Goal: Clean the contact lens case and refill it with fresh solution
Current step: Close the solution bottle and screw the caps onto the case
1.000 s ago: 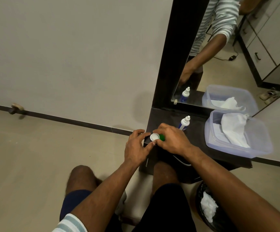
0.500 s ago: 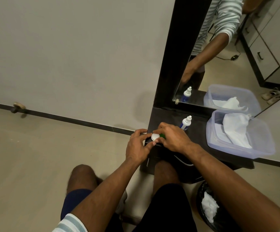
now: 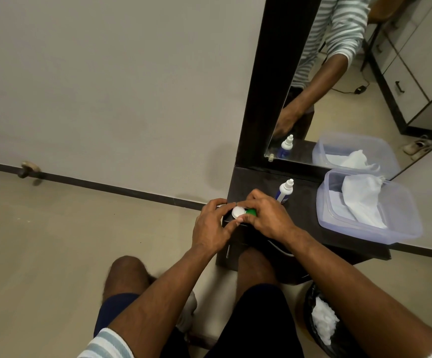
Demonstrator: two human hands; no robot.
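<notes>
The contact lens case, with one white cap and one green cap, sits at the left end of the dark shelf. My left hand pinches the white cap side. My right hand covers the green cap, fingers curled over it. A small solution bottle, blue with a white nozzle, stands upright just behind my right hand.
A clear plastic tub holding white tissue sits on the shelf's right. A mirror rises behind the shelf. A black bin with crumpled tissue stands on the floor at lower right. My knees are below the shelf.
Both hands stay on the case; the fingers have shifted slightly around the caps. The view has drifted a little.
</notes>
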